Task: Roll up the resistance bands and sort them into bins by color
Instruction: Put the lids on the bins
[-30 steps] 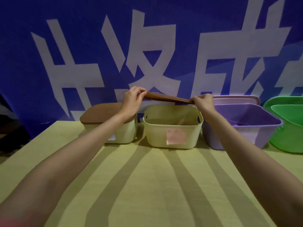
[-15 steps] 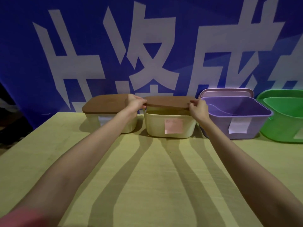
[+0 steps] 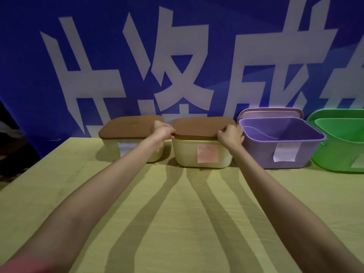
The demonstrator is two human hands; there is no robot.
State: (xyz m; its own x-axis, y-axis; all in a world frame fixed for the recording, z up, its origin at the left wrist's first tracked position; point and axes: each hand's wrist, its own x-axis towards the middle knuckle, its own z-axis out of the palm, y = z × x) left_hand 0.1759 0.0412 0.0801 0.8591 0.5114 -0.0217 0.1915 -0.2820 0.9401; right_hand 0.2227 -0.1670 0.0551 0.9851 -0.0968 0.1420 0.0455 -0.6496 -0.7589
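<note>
The brown lid [image 3: 203, 126] lies flat on the middle cream bin [image 3: 189, 156], which stands at the far edge of the table [image 3: 177, 213] and bears a pink label [image 3: 207, 154]. The left hand [image 3: 162, 131] pinches the lid's left edge; the right hand [image 3: 230, 134] grips its right edge with curled fingers. Just left stands another cream bin [image 3: 112, 146] with its own brown lid [image 3: 130, 127]. To the right stand an open purple bin [image 3: 262, 154], then a green bin [image 3: 334, 158]. A blue banner [image 3: 177, 56] hangs behind.
</note>
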